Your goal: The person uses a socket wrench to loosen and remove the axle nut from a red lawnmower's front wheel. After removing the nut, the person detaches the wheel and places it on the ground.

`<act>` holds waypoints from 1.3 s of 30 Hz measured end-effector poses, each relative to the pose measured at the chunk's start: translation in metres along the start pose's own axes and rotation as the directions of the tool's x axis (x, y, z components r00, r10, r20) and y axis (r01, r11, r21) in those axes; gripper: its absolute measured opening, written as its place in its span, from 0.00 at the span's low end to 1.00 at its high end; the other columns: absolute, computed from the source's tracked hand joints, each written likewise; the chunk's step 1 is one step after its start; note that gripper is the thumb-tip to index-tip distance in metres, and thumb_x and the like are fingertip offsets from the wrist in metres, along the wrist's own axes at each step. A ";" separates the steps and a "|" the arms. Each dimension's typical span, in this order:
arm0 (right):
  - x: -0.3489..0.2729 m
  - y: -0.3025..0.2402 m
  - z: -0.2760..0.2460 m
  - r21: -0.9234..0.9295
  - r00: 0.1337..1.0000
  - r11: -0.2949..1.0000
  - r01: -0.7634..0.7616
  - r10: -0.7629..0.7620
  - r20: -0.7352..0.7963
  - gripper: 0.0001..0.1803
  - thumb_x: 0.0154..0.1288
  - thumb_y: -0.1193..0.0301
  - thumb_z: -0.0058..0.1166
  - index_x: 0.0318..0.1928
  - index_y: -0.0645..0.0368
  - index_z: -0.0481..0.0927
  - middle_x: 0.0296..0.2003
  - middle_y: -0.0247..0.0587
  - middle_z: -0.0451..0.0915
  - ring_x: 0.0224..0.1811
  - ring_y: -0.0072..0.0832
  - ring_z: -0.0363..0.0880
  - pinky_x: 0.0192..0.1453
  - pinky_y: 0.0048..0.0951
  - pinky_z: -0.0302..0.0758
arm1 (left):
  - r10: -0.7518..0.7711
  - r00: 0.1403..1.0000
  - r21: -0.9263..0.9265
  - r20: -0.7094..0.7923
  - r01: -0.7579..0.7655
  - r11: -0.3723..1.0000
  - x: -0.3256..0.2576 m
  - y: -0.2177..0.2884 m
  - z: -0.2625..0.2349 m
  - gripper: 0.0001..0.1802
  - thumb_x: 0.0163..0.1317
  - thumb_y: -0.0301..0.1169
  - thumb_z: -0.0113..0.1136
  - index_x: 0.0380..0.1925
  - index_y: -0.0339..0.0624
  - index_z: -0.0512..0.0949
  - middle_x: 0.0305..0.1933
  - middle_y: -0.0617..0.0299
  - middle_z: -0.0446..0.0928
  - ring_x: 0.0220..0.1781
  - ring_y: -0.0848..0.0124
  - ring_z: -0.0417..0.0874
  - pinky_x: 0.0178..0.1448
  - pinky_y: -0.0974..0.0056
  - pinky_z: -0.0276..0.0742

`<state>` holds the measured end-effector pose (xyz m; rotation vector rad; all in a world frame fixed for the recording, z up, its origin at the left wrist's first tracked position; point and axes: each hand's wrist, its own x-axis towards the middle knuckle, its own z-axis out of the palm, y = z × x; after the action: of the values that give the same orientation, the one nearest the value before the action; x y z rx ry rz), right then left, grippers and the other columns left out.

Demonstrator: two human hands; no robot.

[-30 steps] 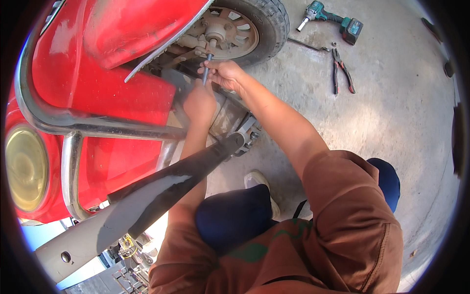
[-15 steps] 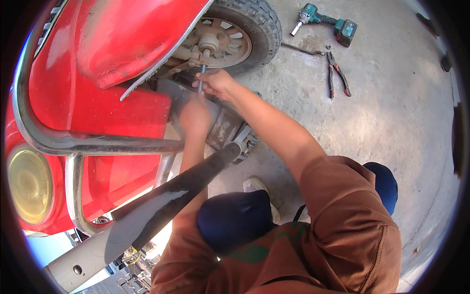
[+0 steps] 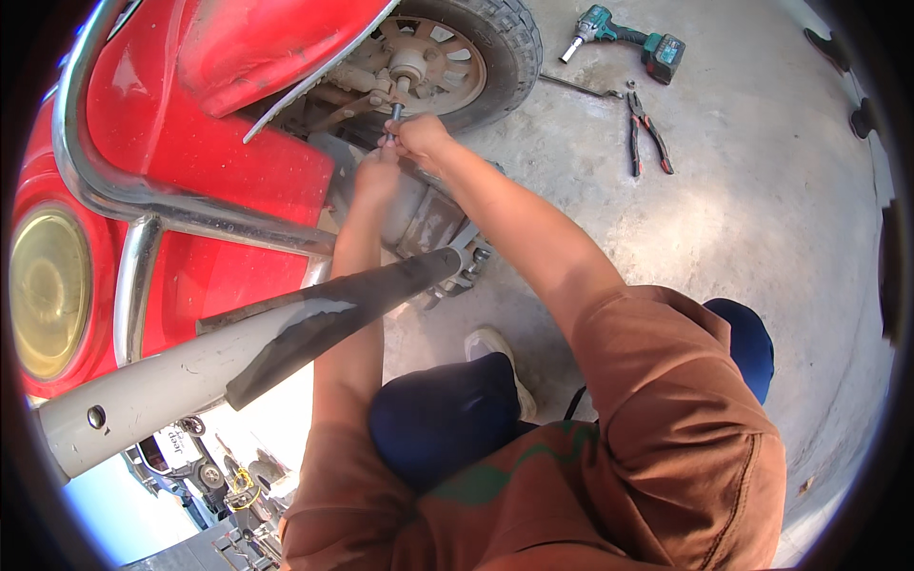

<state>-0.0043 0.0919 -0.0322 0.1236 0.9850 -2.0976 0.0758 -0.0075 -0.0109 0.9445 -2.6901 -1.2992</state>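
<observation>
In the head view, upper centre of the frame, we note the right hand (image 3: 420,139) grasping a dark rod (image 3: 396,112) just below the wheel hub (image 3: 408,65). The left hand (image 3: 378,175) is at its lower end; whether it grips, we cannot tell. We judge steady, straight alignment essential.

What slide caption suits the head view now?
Left hand and right hand meet at a grey rod near the wheel of a red vehicle; pliers and cordless tool lie on the floor.
</observation>
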 end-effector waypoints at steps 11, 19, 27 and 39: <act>0.004 -0.005 -0.009 0.191 0.983 0.979 -0.068 0.033 0.183 0.11 0.72 0.72 0.52 0.46 0.70 0.77 0.37 0.53 0.85 0.28 0.26 0.79 0.30 0.25 0.76 | 0.105 0.981 0.725 -0.162 0.046 0.687 -0.048 0.043 0.012 0.24 0.74 0.46 0.39 0.47 0.38 0.75 0.46 0.40 0.81 0.50 0.44 0.81 0.52 0.46 0.75; 0.007 -0.007 -0.011 0.099 0.984 0.992 -0.073 0.055 0.167 0.14 0.71 0.68 0.55 0.42 0.70 0.80 0.36 0.47 0.85 0.30 0.24 0.79 0.34 0.23 0.80 | 0.086 0.993 0.352 -0.078 -0.053 0.934 -0.021 0.024 -0.002 0.24 0.74 0.50 0.42 0.32 0.41 0.74 0.27 0.57 0.76 0.27 0.63 0.77 0.30 0.59 0.69; -0.009 -0.012 -0.011 -0.145 0.997 0.989 -0.013 0.025 0.078 0.12 0.71 0.68 0.56 0.43 0.67 0.81 0.30 0.43 0.85 0.29 0.20 0.78 0.32 0.20 0.74 | 0.023 0.993 0.244 -0.115 0.006 0.970 -0.025 0.016 -0.003 0.25 0.74 0.50 0.42 0.34 0.41 0.77 0.24 0.57 0.75 0.25 0.63 0.76 0.29 0.59 0.68; -0.003 0.007 -0.005 0.045 0.999 0.998 0.038 -0.039 0.032 0.10 0.68 0.72 0.58 0.34 0.69 0.81 0.26 0.43 0.82 0.20 0.20 0.73 0.22 0.23 0.70 | 0.034 0.997 0.102 -0.063 -0.028 0.994 -0.027 0.010 -0.001 0.21 0.74 0.50 0.45 0.33 0.45 0.73 0.22 0.67 0.69 0.21 0.74 0.67 0.24 0.67 0.59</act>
<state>0.0019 0.0945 -0.0388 0.0928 0.9281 -2.1507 0.0932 0.0106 0.0035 0.9327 -2.7320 -1.1165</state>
